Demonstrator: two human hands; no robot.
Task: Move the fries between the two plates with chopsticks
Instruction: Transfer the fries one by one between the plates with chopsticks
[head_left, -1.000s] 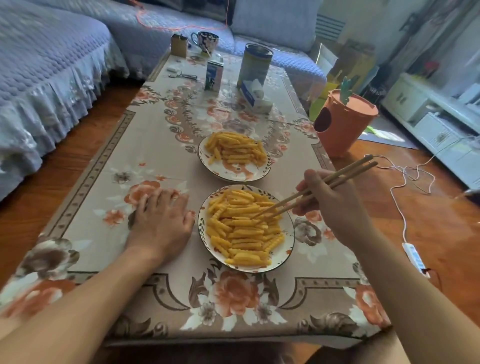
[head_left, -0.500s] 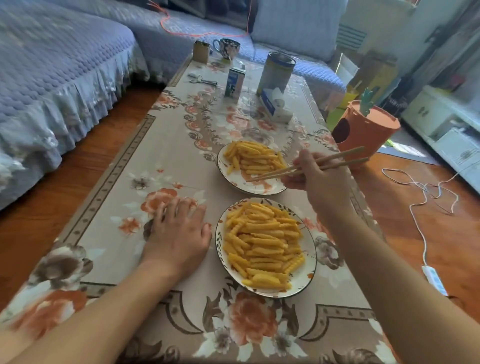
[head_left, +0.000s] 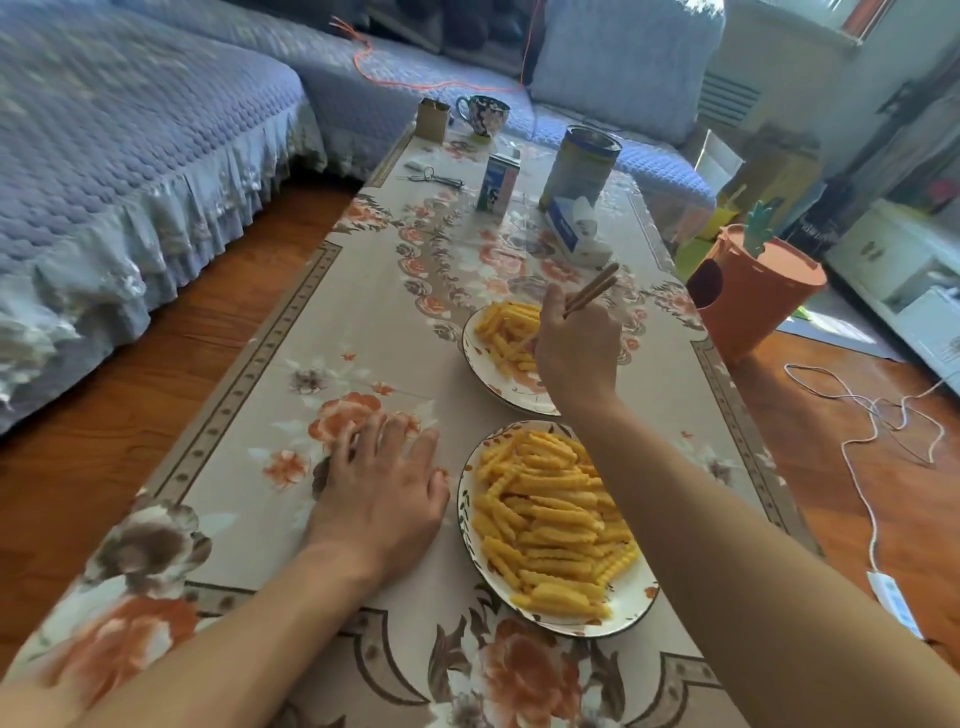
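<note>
Nearest, a round white patterned plate heaped with yellow crinkle-cut fries; just left of it the left hand rests flat, fingers spread; beyond it the right hand grips brown wooden chopsticks over the second fry-filled white plate

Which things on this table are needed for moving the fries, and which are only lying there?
For the job:
- chopsticks in the right hand
- far plate with fries
- near plate with fries

Just lying about:
- mug
- tall tin
- milk carton
- tissue box
- scissors
- left hand, flat on the tablecloth
</note>
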